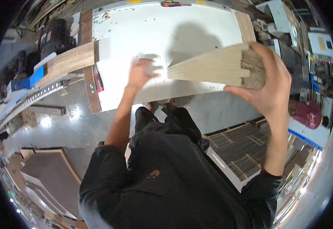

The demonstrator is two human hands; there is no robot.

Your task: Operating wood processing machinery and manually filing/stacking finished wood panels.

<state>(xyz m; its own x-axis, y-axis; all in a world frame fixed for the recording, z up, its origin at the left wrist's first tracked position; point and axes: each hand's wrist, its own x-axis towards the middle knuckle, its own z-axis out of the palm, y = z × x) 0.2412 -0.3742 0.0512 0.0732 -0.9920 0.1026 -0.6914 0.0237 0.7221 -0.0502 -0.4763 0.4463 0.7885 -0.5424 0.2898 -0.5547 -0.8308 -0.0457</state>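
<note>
A long wood-grain particle board (216, 66) is raised at its near end, its rough, notched brown end face towards me. My right hand (275, 82) grips that end, the thumb on one edge and the fingers round the other. The board's far end reaches down to the white work surface (132, 30). My left hand (139, 74) is over the surface just left of that far end, slightly blurred. Its thumb and fingers are apart with nothing seen between them, and it is not touching the board.
A red and black utility knife (99, 81) lies at the left edge of the white surface, and another red tool (170, 4) at its back edge. Small chips (104, 16) are scattered back left. A stack of boards (239, 152) stands low right. Another person (307, 113) is far right.
</note>
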